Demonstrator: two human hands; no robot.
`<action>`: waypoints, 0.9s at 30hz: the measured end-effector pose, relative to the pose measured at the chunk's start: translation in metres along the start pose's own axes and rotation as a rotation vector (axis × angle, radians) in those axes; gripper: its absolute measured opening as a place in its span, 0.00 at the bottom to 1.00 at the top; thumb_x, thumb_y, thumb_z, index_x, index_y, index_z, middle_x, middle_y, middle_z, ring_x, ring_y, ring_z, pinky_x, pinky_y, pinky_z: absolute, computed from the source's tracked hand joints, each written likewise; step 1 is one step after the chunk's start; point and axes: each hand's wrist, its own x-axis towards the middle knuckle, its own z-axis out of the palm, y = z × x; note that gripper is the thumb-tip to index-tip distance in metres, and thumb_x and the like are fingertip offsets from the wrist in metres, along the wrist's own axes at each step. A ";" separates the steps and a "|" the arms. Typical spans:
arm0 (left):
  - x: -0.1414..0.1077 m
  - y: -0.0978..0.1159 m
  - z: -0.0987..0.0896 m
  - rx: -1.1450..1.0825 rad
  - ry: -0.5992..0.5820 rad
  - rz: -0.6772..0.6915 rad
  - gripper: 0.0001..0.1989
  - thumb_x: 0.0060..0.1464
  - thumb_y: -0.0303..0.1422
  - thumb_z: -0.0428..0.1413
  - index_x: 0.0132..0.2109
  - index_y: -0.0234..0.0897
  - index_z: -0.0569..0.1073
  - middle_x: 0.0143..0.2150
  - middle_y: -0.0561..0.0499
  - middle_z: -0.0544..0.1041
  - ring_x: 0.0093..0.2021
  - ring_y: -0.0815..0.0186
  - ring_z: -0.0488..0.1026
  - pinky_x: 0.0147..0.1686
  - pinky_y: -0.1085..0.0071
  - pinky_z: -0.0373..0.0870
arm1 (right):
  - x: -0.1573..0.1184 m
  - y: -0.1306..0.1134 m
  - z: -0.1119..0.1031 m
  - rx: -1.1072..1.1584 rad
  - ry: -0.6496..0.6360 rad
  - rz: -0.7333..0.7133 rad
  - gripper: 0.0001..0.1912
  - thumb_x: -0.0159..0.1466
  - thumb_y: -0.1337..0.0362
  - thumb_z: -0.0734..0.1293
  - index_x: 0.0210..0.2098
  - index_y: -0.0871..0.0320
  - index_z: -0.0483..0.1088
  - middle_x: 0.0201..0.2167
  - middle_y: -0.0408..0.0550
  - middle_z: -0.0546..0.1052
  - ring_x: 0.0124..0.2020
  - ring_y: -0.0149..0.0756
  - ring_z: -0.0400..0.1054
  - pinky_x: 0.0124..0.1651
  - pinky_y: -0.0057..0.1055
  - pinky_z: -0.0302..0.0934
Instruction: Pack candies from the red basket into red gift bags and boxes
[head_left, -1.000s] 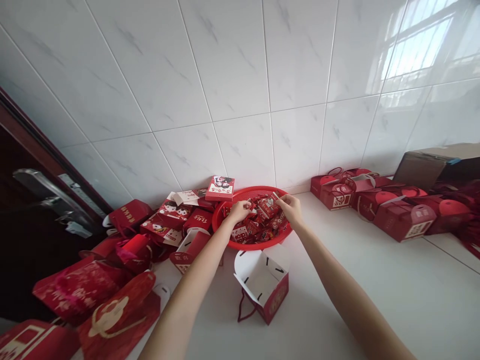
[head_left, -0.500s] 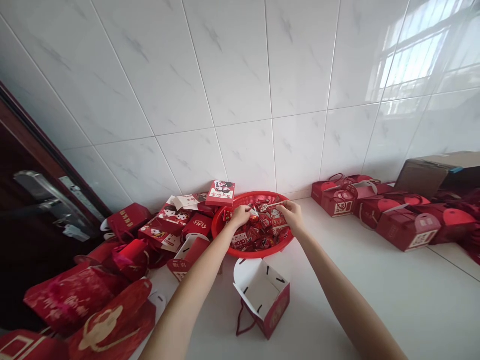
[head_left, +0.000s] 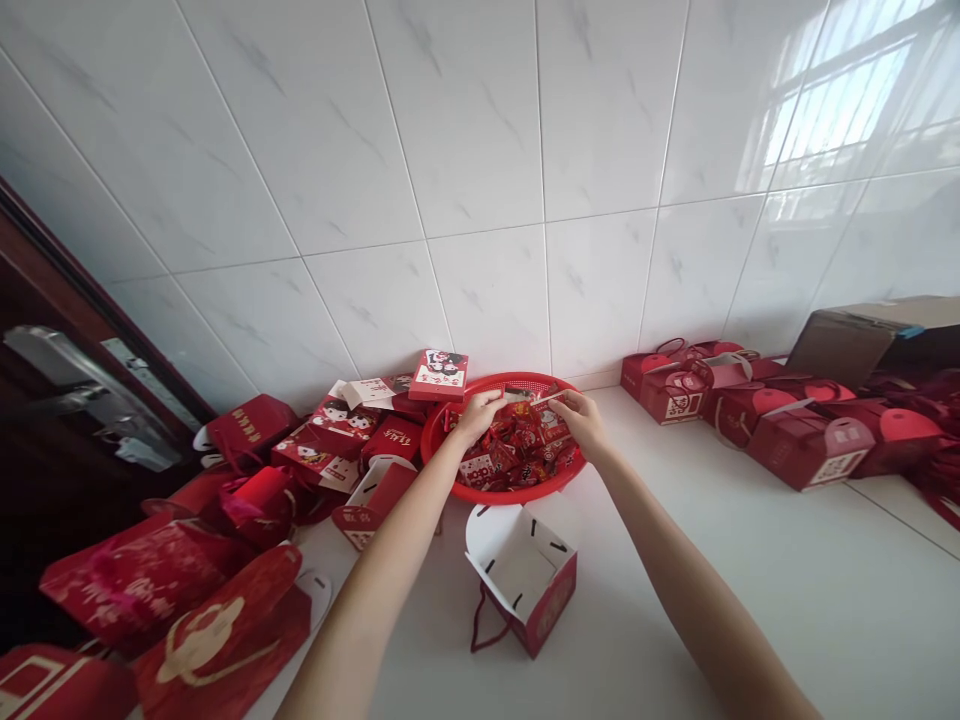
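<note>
A red plastic basket [head_left: 504, 493] holds many small red-wrapped packets [head_left: 525, 440]. Over its left side, my left hand [head_left: 478, 416] is closed in a pinch at a small shiny piece, too small to make out. My right hand [head_left: 583, 420] pinches a thin flat packet [head_left: 549, 397], seen nearly edge-on, above the basket's right side. Between my forearms stands an open red gift box [head_left: 551, 610], white inside, with a red cord handle hanging on its left. Nothing shows inside it but dark slots and tabs.
Many red gift boxes [head_left: 255, 430] and bags crowd the left, beside a dark door [head_left: 60, 440] with a metal handle. A red box with a cartoon couple [head_left: 439, 375] rests at the basket's back left. More closed gift boxes [head_left: 806, 445] and a cardboard box [head_left: 847, 350] sit right.
The view has shifted slightly. My left hand has moved a little up within the basket area, and the shiny piece by its fingers looks different. My right hand keeps its pinch.
</note>
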 end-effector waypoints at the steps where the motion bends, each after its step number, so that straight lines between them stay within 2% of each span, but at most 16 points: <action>1: 0.000 -0.001 0.001 0.030 -0.025 -0.018 0.13 0.58 0.33 0.52 0.41 0.35 0.80 0.41 0.48 0.83 0.45 0.59 0.77 0.46 0.67 0.72 | 0.000 0.000 0.000 0.008 0.017 0.011 0.17 0.50 0.49 0.72 0.25 0.55 0.70 0.22 0.42 0.74 0.24 0.35 0.68 0.28 0.31 0.62; 4: -0.001 -0.004 -0.001 0.162 -0.084 -0.085 0.14 0.56 0.29 0.52 0.45 0.35 0.81 0.48 0.45 0.83 0.51 0.56 0.77 0.52 0.64 0.71 | 0.001 0.002 0.002 0.024 0.073 0.044 0.18 0.50 0.46 0.72 0.27 0.54 0.69 0.22 0.43 0.75 0.24 0.37 0.69 0.26 0.32 0.63; 9: -0.003 -0.002 -0.007 0.432 -0.218 -0.171 0.14 0.56 0.28 0.58 0.49 0.38 0.80 0.53 0.43 0.81 0.57 0.52 0.74 0.56 0.61 0.69 | 0.003 0.005 0.003 -0.015 0.116 0.040 0.19 0.51 0.46 0.72 0.27 0.54 0.68 0.22 0.43 0.74 0.25 0.38 0.70 0.26 0.32 0.64; 12: 0.001 0.008 -0.004 0.579 -0.319 -0.193 0.15 0.59 0.32 0.60 0.53 0.38 0.77 0.60 0.42 0.75 0.61 0.53 0.71 0.59 0.54 0.68 | 0.002 0.003 0.004 -0.008 0.130 0.053 0.17 0.51 0.48 0.71 0.27 0.54 0.68 0.23 0.43 0.75 0.25 0.38 0.70 0.27 0.32 0.64; 16: 0.009 0.019 0.004 0.711 -0.403 -0.184 0.20 0.61 0.40 0.59 0.57 0.37 0.73 0.63 0.41 0.71 0.63 0.50 0.68 0.61 0.44 0.65 | 0.001 -0.006 0.005 0.049 0.191 0.088 0.13 0.50 0.52 0.68 0.27 0.55 0.68 0.22 0.41 0.73 0.25 0.36 0.68 0.28 0.31 0.62; 19: 0.012 0.021 0.009 0.747 -0.421 -0.149 0.26 0.54 0.41 0.64 0.59 0.43 0.72 0.65 0.39 0.70 0.66 0.44 0.65 0.63 0.44 0.62 | 0.001 -0.011 0.007 0.111 0.231 0.127 0.09 0.49 0.57 0.65 0.27 0.54 0.67 0.21 0.39 0.72 0.24 0.35 0.66 0.26 0.30 0.60; 22: 0.014 0.017 0.012 0.732 -0.425 -0.100 0.30 0.48 0.40 0.65 0.60 0.46 0.72 0.65 0.40 0.71 0.66 0.43 0.66 0.64 0.46 0.61 | 0.001 -0.012 0.008 0.138 0.253 0.152 0.09 0.46 0.60 0.65 0.28 0.54 0.66 0.20 0.38 0.71 0.23 0.34 0.64 0.25 0.29 0.59; 24: 0.016 0.012 0.013 0.701 -0.418 -0.075 0.28 0.47 0.39 0.65 0.57 0.45 0.74 0.62 0.40 0.74 0.64 0.44 0.69 0.63 0.48 0.62 | 0.001 -0.012 0.009 0.158 0.254 0.168 0.11 0.45 0.61 0.65 0.30 0.53 0.66 0.20 0.37 0.71 0.23 0.35 0.65 0.25 0.29 0.60; 27: 0.019 0.005 0.013 0.626 -0.383 -0.057 0.20 0.44 0.35 0.66 0.47 0.43 0.79 0.55 0.40 0.80 0.58 0.45 0.74 0.59 0.54 0.67 | 0.002 -0.009 0.008 0.188 0.255 0.171 0.13 0.45 0.62 0.66 0.31 0.53 0.65 0.21 0.37 0.73 0.23 0.36 0.67 0.26 0.31 0.62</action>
